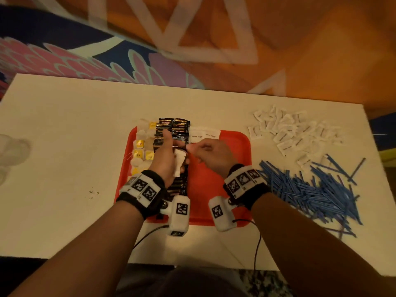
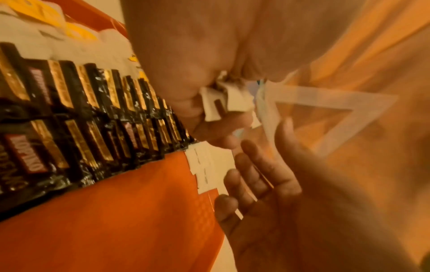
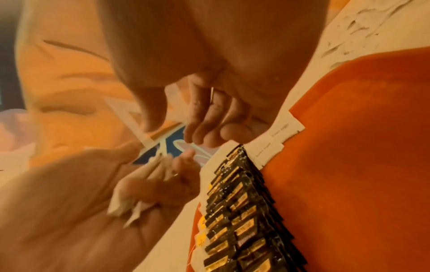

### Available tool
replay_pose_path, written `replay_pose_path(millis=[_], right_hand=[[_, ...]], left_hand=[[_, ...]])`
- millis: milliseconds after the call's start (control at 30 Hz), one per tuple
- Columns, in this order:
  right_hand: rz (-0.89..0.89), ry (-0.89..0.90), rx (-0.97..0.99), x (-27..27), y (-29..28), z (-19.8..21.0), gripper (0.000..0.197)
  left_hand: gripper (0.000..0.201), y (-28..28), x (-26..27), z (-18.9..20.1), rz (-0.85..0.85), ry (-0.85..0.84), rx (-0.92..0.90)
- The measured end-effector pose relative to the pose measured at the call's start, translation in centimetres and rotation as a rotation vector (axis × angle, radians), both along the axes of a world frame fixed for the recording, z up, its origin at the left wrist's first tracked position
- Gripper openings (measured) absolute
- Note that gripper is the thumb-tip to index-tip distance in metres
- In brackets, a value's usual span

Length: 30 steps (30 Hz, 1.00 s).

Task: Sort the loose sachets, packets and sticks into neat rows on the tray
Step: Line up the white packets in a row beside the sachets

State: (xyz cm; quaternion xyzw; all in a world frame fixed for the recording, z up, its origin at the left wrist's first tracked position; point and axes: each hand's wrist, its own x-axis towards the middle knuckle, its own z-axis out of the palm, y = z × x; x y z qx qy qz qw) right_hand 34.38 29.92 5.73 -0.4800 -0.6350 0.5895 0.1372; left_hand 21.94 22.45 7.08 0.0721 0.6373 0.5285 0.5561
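Head view: my left hand (image 1: 166,159) grasps a bunch of white paper sugar sachets (image 1: 179,162) over the red plastic tray (image 1: 214,189); my right hand (image 1: 211,156), empty and loosely curled, reaches in. I'd pinch one sachet and lay it below the pair at twelve o'clock.

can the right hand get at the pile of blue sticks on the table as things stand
Probably yes: the pile of thin blue sticks lies on the white table just beside the right hand, with nothing between them, though its fingers pinch something small first.
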Motion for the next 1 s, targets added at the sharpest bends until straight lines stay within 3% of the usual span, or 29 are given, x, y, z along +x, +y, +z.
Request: replay_pose_path(millis=[133, 267, 467, 700, 800, 900, 1000], right_hand=[[0.028, 0.014, 0.037, 1.1, -1.1, 1.3, 0.008], [-0.11, 0.049, 0.032, 2.6, -1.6, 2.1, 0.017], [-0.315, 0.164, -0.084, 4.2, -2.1, 2.7, 0.015], [-0.4, 0.162, -0.047, 5.3, -2.7, 3.2, 0.009], [-0.357, 0.161, 0.009, 5.7, -3.1, 3.3, 0.015], [-0.345, 0.142, 0.033, 5.9, -3.4, 3.6, 0.014], [-0.37, 0.14, 0.034, 5.8, -3.5, 3.6, 0.012]], left_hand=[[0.071, 0.6, 2.1, 1.2, -0.104, 0.055, 0.008], [0.069, 0.6, 3.3, 1.8, -0.164, 0.03, 0.044], [0.04, -0.5, 4.2, 1.5, -0.223, 0.101, 0.075], [0.003, -1.5, 4.4, 1.7, -0.226, -0.062, 0.106], [0.024, -1.6, 4.2, 2.0, -0.299, -0.12, 0.119], [0.023, -1.4, 4.2, 2.5, -0.358, -0.131, 0.115], [0.022, -1.4, 4.3, 2.6, -0.295, -0.136, 0.133]])
